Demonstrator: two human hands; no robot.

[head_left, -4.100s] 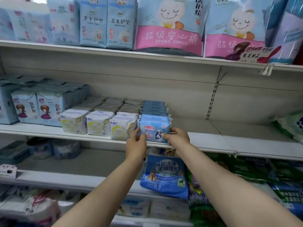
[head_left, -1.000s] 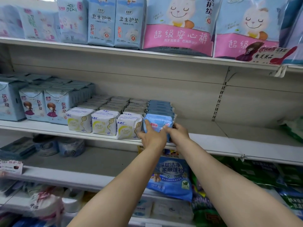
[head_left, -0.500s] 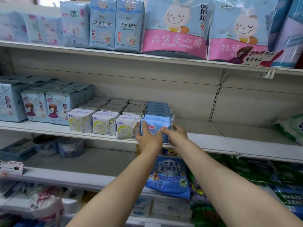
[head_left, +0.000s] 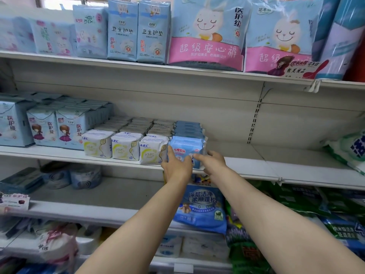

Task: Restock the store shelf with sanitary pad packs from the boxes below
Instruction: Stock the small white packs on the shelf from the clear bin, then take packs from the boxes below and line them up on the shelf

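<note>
both hands (head_left: 194,161) shifted inward since earlier, fingers loosely spread against front blue pad pack (head_left: 186,148), shelf edge (head_left: 246,171)

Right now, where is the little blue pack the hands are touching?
The blue pack stands at the front of the middle shelf, just right of the white packs, between the left hand and right hand.

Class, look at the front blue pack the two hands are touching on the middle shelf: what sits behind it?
Behind the front blue pack runs a row of matching blue packs, only their tops showing. Their fronts are covered, and so is any gap between them.
</note>
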